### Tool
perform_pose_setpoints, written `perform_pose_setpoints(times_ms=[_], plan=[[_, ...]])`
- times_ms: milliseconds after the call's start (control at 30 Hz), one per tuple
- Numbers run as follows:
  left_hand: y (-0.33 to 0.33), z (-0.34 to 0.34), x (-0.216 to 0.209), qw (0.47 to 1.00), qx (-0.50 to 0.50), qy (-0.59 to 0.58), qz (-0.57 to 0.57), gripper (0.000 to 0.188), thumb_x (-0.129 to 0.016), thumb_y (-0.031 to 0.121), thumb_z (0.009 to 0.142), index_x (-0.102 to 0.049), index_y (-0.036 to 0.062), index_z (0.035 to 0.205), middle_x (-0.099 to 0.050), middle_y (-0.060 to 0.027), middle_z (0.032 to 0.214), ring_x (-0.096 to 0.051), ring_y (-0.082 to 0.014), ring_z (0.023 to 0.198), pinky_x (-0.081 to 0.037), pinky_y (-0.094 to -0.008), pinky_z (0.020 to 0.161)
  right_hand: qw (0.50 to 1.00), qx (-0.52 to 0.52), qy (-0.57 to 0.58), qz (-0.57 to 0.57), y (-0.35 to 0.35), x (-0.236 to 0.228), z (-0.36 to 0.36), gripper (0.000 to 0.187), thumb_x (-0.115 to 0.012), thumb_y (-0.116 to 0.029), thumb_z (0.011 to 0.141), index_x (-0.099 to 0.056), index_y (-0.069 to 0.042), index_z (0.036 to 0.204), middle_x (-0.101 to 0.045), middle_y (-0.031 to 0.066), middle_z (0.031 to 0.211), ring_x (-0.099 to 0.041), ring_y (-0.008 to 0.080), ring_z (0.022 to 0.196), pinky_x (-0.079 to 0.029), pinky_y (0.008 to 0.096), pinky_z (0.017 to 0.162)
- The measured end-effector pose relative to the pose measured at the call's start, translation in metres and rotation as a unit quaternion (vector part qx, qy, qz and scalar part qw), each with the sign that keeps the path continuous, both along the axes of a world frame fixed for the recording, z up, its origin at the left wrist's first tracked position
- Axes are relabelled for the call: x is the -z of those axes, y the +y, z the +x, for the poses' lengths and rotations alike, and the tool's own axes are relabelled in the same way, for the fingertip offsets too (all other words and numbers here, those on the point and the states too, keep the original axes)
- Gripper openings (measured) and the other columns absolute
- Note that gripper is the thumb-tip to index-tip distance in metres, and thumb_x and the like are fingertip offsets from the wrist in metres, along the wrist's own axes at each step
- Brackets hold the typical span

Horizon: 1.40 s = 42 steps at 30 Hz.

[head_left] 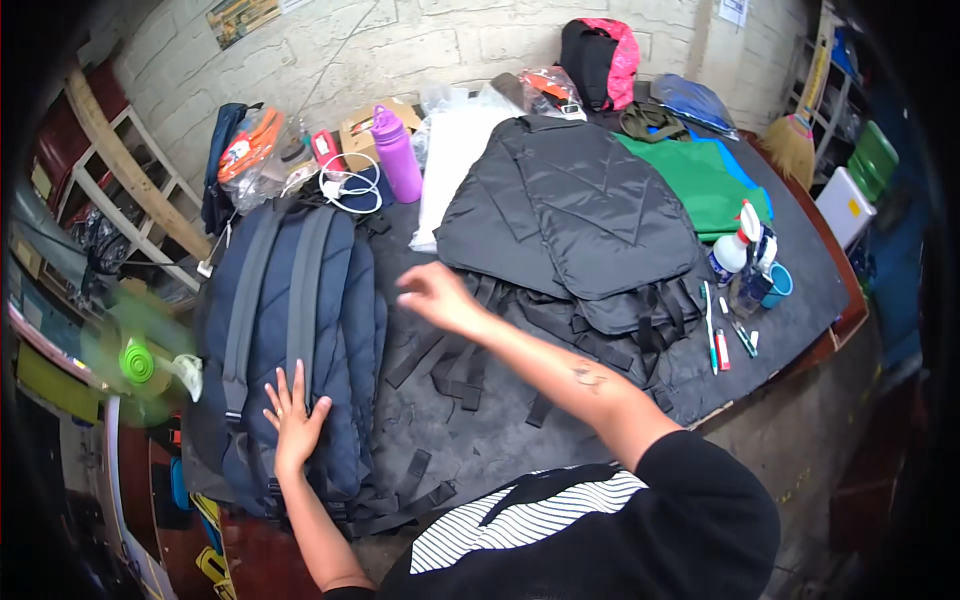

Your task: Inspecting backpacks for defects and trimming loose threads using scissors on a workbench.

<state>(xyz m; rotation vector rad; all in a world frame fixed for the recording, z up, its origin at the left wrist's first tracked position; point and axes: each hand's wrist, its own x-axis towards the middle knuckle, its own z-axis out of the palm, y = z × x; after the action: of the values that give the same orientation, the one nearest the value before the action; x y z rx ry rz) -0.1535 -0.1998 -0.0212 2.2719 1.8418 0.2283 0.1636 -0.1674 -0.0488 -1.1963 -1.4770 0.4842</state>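
Note:
My left hand (296,418) lies with spread fingers on the lower part of a navy backpack (345,300), beside one of its grey shoulder straps (306,280). The backpack lies on the dark table with its straps facing up. My right hand (438,296) hovers over the table between this backpack and a stack of black quilted backpack panels (590,210). Its fingers are loosely bent and apart, with nothing visible in them. Black webbing straps (462,380) hang out from under the panels onto the table (480,440).
Behind stand a purple bottle (396,155), a coiled white cable (350,183) and a pink-and-black backpack (602,65). At right are green fabric (690,185), a spray bottle (734,245), a blue cup (776,286) and markers (720,340). A green fan (137,360) stands at left.

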Motion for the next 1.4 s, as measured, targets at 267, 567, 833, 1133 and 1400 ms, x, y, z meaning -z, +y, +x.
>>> perform_pose_setpoints(times_ms=[267,567,833,1133,1400], plan=[[-0.001,0.025,-0.015,0.994,-0.101,0.028,-0.043,0.056,-0.036,0.051,0.094,-0.019,0.0377,0.145,-0.009,-0.005,0.155,-0.007,-0.0393,0.14,-0.01,-0.0661,0.105,0.78,0.34,-0.44,-0.289,-0.132,0.041,0.176,0.069,-0.074,-0.021,0.067,-0.044,-0.007,0.127,-0.036,0.0166,0.135,-0.034,0.0359,0.127,-0.035,0.0597,0.091],[-0.016,0.067,-0.039,0.972,-0.085,-0.013,0.218,0.053,-0.052,0.034,0.092,-0.039,0.012,0.139,-0.027,-0.0184,0.147,-0.022,-0.0367,0.137,-0.016,-0.053,0.11,0.892,0.326,-0.306,0.055,-0.137,0.022,0.189,0.013,-0.063,-0.005,0.076,-0.057,-0.004,0.087,-0.063,0.009,0.095,-0.059,0.0274,0.092,-0.042,0.0384,0.08],[-0.019,0.211,-0.051,0.868,0.316,-0.376,0.076,0.038,-0.058,0.02,0.087,-0.055,0.0036,0.121,-0.055,-0.0195,0.121,-0.044,-0.033,0.125,-0.03,-0.0388,0.106,0.879,-0.332,-0.276,-0.203,-0.213,-0.034,0.049,0.02,-0.06,-0.024,0.085,-0.059,-0.004,0.085,-0.063,0.0102,0.091,-0.06,0.0289,0.088,-0.046,0.039,0.079],[-0.062,0.324,0.107,0.874,0.478,-0.049,0.068,0.066,-0.043,0.055,0.088,-0.031,0.0217,0.144,-0.016,-0.0186,0.151,-0.006,-0.0486,0.137,-0.004,-0.0706,0.102,0.992,-0.001,-0.033,-0.123,-0.163,-0.017,0.127,0.015,-0.066,-0.008,0.079,-0.063,0.0,0.092,-0.06,0.0076,0.091,-0.06,0.0158,0.086,-0.048,0.0295,0.076],[-0.087,0.333,0.109,0.831,0.548,-0.068,0.07,0.059,-0.036,0.051,0.093,-0.025,0.0264,0.145,-0.013,-0.0133,0.153,-0.006,-0.0371,0.141,-0.001,-0.0662,0.106,0.95,0.214,0.104,-0.202,0.016,0.03,0.245,0.07,-0.074,-0.033,0.075,-0.04,-0.008,0.131,-0.057,0.0122,0.107,-0.054,0.0157,0.085,-0.047,0.0307,0.076]])
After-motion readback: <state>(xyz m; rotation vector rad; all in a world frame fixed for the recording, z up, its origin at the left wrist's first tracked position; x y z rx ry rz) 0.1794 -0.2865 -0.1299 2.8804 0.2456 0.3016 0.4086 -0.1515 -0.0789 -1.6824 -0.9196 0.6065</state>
